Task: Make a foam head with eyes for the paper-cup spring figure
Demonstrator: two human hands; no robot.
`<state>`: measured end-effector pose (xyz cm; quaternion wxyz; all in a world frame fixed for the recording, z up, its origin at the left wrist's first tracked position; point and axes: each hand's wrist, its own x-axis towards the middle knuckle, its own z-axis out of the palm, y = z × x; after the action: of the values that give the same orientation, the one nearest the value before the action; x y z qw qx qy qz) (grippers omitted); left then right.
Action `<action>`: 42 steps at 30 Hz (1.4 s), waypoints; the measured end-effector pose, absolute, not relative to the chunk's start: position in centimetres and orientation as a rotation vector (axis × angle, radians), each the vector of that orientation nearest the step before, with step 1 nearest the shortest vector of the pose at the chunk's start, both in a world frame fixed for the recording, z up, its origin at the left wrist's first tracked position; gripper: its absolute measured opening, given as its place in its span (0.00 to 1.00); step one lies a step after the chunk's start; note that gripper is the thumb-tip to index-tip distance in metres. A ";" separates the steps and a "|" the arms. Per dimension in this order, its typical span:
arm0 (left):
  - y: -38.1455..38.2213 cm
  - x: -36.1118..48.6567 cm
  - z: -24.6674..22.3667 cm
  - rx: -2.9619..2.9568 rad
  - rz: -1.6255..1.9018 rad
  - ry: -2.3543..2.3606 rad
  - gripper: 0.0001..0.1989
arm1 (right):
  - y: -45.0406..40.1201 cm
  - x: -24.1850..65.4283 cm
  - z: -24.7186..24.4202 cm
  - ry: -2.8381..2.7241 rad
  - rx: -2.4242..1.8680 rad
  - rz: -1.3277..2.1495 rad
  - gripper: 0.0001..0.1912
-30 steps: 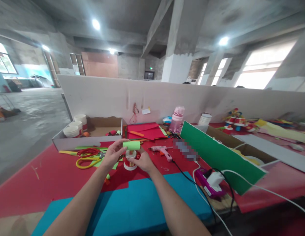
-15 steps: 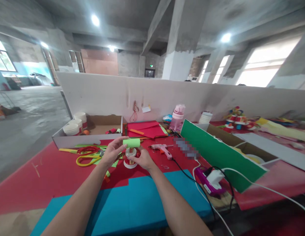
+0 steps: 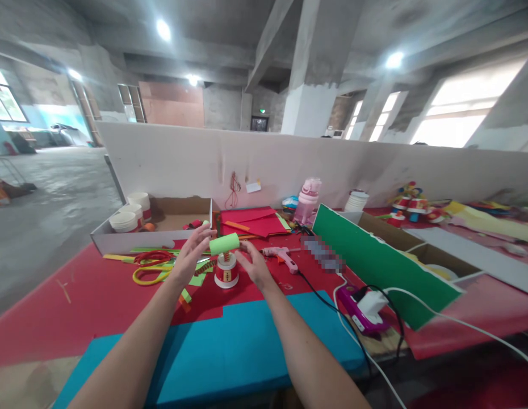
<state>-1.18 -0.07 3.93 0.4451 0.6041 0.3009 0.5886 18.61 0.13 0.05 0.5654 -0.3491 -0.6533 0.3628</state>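
A light green paper tube (image 3: 224,244) lies sideways and slightly tilted on a short coiled piece above an upside-down red and white paper cup (image 3: 226,277). My left hand (image 3: 191,254) hovers by the tube's left end, its fingers spread. To the right, my right hand (image 3: 254,266) is also open, fingertips close to the other end; whether they touch it I cannot tell. A brown coiled strip (image 3: 205,267) sticks out left of the cup. Yellow-handled scissors (image 3: 151,276) and red-handled scissors (image 3: 153,258) rest left of my left hand.
A pink glue gun (image 3: 283,257) lies right of the cup, its cord running to a purple power strip (image 3: 361,311). White box with paper cups (image 3: 128,220) at back left; red paper sheets (image 3: 255,221) behind. A green panel (image 3: 383,264) and pink bottle (image 3: 308,201) stand right. Blue cloth (image 3: 247,352) covers the front.
Both hands have loosened: the left came off the green tube, and the right rose from the cup to the tube's right end. The tube now tilts, right end up.
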 end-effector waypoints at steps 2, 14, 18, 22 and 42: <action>0.3 -1.7 3.9 1.441 1.512 0.780 0.27 | 0.3 18.9 0.2 -1.442 -0.791 0.860 0.17; 1.7 -3.3 3.2 1.250 1.677 0.881 0.24 | -0.7 18.3 0.0 -1.815 -1.036 0.666 0.35; 1.7 -3.2 3.1 1.258 1.667 0.878 0.24 | -0.8 17.8 0.0 -1.914 -1.065 0.601 0.27; 1.8 -3.2 3.0 1.267 1.670 0.884 0.24 | -0.4 18.3 0.3 -1.810 -1.093 0.525 0.25; 1.2 -2.8 3.3 1.245 1.624 0.904 0.24 | 1.1 19.3 -1.0 -1.618 -1.156 0.497 0.29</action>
<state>-2.82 1.21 3.28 0.4368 0.5007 0.3635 0.6530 19.33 1.11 -0.97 0.5192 -0.4821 -0.6746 0.2071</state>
